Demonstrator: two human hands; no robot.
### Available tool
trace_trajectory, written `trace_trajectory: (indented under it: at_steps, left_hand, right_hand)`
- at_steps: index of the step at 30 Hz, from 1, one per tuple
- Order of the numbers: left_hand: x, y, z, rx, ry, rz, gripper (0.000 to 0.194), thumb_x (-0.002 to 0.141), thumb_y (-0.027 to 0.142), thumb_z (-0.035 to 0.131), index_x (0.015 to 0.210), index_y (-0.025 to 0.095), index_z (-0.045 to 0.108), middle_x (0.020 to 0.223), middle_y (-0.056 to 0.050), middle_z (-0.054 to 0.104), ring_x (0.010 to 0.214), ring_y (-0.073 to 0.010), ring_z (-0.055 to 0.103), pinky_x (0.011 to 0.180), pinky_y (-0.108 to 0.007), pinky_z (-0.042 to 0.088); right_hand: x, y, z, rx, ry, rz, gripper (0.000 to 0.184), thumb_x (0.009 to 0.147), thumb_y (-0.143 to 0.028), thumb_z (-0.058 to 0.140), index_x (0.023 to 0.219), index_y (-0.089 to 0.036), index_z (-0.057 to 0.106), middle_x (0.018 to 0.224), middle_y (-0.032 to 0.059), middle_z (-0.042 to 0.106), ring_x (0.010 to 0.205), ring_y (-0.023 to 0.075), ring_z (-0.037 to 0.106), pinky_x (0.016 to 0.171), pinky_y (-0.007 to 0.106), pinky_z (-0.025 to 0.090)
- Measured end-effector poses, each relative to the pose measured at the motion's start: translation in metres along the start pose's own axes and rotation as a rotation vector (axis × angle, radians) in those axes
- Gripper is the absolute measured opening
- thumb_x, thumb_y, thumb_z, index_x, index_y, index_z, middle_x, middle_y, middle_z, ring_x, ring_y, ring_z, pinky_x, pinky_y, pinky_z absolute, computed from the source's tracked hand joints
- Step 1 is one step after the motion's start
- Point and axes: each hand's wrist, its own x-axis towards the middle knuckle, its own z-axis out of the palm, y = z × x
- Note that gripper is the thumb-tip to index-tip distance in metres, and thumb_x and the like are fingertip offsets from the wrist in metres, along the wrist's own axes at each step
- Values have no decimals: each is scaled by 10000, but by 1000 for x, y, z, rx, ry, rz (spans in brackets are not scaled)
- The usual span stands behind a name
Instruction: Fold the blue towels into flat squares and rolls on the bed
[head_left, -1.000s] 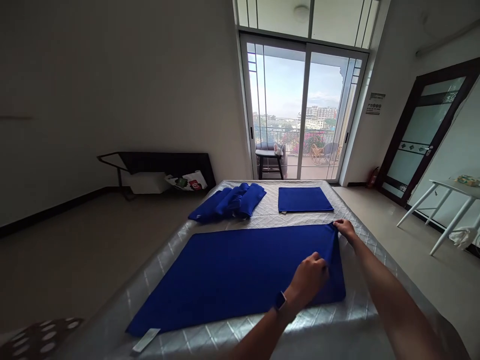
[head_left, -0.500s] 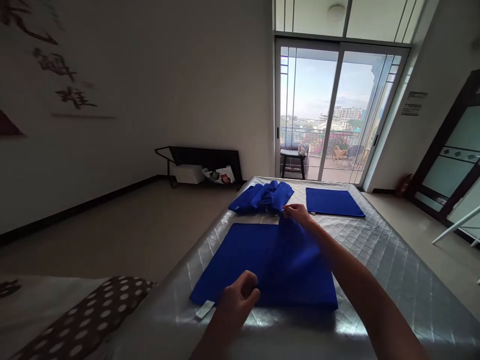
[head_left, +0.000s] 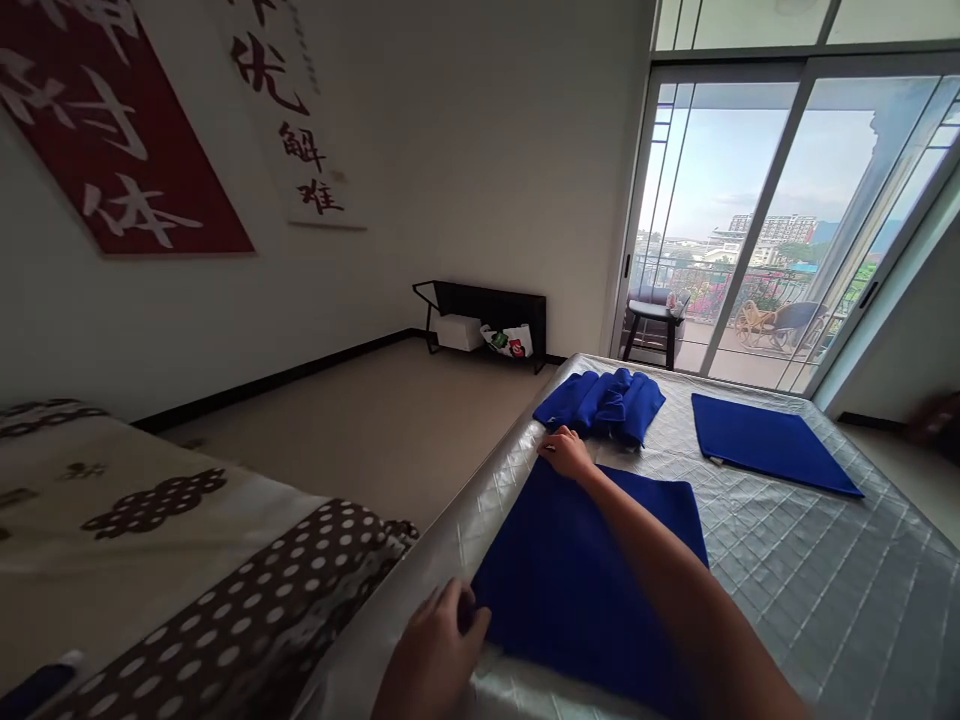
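A flat blue cloth (head_left: 570,570) lies on the silver quilted mattress cover in front of me. My right hand (head_left: 564,452) reaches across it and pinches its far left corner, close to the bundled cloths. At the near left corner is my left hand (head_left: 439,640), its fingers curled and thumb bent in around the cloth's edge. The right forearm hides part of the cloth. Beyond it sit several rolled or bunched blue cloths (head_left: 600,403) side by side. Another flat blue cloth (head_left: 772,440) with a small pale tag rests to the right.
The silver mattress cover (head_left: 810,560) extends to the right. On the left is bedding with brown polka dots (head_left: 247,600), with a strip of floor (head_left: 375,420) between. A black rack (head_left: 491,305) stands by the wall; sliding glass doors (head_left: 720,220) are at the back.
The view has turned left. My right hand has carried the lifted cloth leftward to the far left corner. My left hand has moved to the near left corner.
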Motion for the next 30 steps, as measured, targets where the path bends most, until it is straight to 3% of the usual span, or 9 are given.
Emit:
trace_trajectory:
  at_steps: [7, 13, 16, 21, 26, 30]
  left_hand:
    - [0, -14, 12, 33, 77, 87, 236, 771, 402, 428, 775, 254, 612, 907, -95, 700, 868, -285, 668, 833, -413, 541]
    - [2, -13, 5, 0, 2, 62, 348, 819, 525, 449, 814, 234, 639, 953, -115, 727, 908, -305, 689, 820, -410, 546]
    - [6, -8, -2, 9, -70, 25, 269, 803, 421, 501, 898, 221, 655, 949, -92, 744, 912, -288, 704, 820, -381, 538]
    - [16, -7, -14, -52, -167, -39, 521, 765, 343, 563, 1257, 181, 616, 829, -29, 764, 842, -265, 732, 790, -340, 534]
    - [18, -7, -28, -220, -131, 37, 369, 726, 451, 603, 965, 208, 743, 887, -65, 795, 905, -286, 742, 789, -337, 550]
    - [3, 12, -52, -379, -37, 179, 467, 699, 653, 632, 846, 224, 744, 802, -48, 783, 802, -266, 739, 724, -328, 560]
  right_hand:
    - [-2, 14, 14, 30, -21, 76, 205, 920, -315, 661, 1079, -237, 763, 1127, 91, 709, 1063, 247, 638, 940, 325, 463]
    - [-6, 9, 5, 94, 5, 69, 139, 922, -281, 649, 981, -229, 764, 1053, 81, 748, 997, 249, 676, 886, 330, 497]
    - [-11, 5, -10, 143, 30, 56, 154, 940, -289, 629, 1030, -240, 744, 988, 50, 764, 919, 217, 700, 822, 304, 520]
    - [-27, 2, -59, 371, 114, -68, 258, 946, -416, 613, 1030, -221, 759, 930, 49, 769, 834, 196, 705, 786, 304, 540]
    - [-69, 3, -131, 355, 92, -169, 316, 928, -483, 612, 1009, -233, 786, 959, 52, 775, 835, 198, 701, 808, 316, 541]
    - [-116, 11, -187, 301, 195, -171, 335, 926, -509, 589, 967, -246, 791, 966, 45, 771, 827, 189, 689, 799, 319, 536]
